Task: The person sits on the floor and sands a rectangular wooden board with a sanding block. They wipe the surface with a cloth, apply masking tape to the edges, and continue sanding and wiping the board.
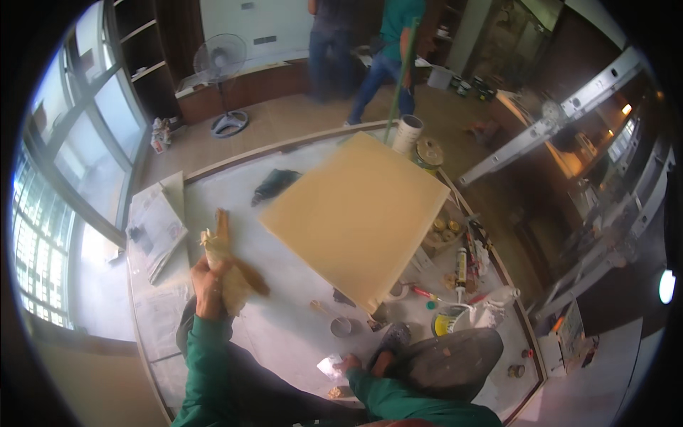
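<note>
At the left, my left hand (pixel 207 286) is closed round a tan, crumpled, cloth-like bundle (pixel 235 290). The bundle's top is frayed, and a brown stick-like piece (pixel 223 226) shows just beyond it; I cannot tell whether the two are joined. Low in the middle, my right hand (pixel 348 364) has its fingers against a small white crumpled wad (pixel 330 366). Between and beyond my hands lies a large tan square board (pixel 356 213), apart from both. A small grey cup (pixel 341 327) stands near the board's closest corner.
A caulking tube (pixel 461 269), a yellow-labelled tub (pixel 444 325) and scattered tools lie at the right. Cans (pixel 429 151) stand past the board. Stacked sheets (pixel 158 228) lie at the left. Farther off are a fan (pixel 220 60), two people (pixel 398 53) and a ladder (pixel 555 117).
</note>
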Demonstrator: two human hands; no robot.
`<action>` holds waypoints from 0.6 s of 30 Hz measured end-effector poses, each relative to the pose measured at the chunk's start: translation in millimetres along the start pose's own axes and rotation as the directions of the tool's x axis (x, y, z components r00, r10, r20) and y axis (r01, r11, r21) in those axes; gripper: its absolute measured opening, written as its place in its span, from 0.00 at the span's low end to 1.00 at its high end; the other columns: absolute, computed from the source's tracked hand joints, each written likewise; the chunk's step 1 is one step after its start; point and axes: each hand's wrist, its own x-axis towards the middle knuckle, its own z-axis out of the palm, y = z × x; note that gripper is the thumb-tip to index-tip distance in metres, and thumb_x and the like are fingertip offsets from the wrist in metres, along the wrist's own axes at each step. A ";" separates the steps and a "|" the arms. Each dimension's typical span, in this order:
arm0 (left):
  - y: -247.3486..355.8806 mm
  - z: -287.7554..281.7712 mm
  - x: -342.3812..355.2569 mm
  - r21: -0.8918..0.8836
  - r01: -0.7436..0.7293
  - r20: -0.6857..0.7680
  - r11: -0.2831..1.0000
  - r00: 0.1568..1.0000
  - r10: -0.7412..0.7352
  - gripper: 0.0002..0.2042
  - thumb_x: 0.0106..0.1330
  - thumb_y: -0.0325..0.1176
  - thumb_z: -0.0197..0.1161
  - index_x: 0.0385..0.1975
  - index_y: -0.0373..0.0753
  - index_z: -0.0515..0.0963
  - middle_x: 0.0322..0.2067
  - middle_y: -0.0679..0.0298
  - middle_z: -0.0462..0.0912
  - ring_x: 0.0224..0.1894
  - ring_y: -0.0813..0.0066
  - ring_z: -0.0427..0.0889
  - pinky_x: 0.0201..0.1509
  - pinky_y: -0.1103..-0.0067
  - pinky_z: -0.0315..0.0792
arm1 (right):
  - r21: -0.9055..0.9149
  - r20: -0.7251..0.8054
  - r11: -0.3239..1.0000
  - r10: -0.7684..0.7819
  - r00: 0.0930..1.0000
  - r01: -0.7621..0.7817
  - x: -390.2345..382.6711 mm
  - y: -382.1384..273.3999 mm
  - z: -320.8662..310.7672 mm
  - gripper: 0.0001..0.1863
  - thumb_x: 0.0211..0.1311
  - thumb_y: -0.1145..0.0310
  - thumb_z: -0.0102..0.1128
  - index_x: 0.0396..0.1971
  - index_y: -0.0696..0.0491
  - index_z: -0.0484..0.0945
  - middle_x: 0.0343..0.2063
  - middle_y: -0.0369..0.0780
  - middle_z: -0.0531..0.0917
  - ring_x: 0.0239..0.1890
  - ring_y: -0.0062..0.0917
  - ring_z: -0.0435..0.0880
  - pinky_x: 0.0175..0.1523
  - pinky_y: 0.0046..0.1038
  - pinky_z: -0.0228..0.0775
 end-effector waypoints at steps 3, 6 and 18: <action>-4.8 12.7 -0.3 -0.024 0.043 0.037 0.999 0.998 -0.042 0.13 0.58 0.30 0.65 0.40 0.29 0.79 0.30 0.61 0.81 0.29 0.72 0.80 0.34 0.77 0.74 | 0.307 -0.035 0.951 -0.035 0.999 0.044 18.1 10.5 3.3 0.33 0.43 0.47 0.75 0.47 0.53 0.82 0.47 0.46 0.84 0.48 0.41 0.84 0.55 0.39 0.76; 1.7 1.4 -6.4 0.028 0.056 0.017 0.998 0.998 -0.057 0.14 0.58 0.31 0.64 0.40 0.28 0.79 0.31 0.61 0.81 0.31 0.73 0.79 0.36 0.76 0.73 | 0.042 0.002 0.977 -0.210 0.978 0.210 4.0 -37.7 -46.1 0.25 0.48 0.51 0.72 0.44 0.51 0.84 0.45 0.43 0.86 0.47 0.41 0.85 0.54 0.39 0.77; -5.8 3.4 -11.5 0.010 -0.017 0.128 1.000 0.992 0.016 0.18 0.57 0.30 0.67 0.46 0.29 0.79 0.34 0.61 0.81 0.34 0.73 0.79 0.40 0.76 0.73 | -0.566 0.751 0.419 -0.094 0.654 0.710 -25.3 69.2 -256.5 0.22 0.54 0.47 0.65 0.35 0.52 0.87 0.33 0.47 0.87 0.38 0.44 0.86 0.45 0.43 0.78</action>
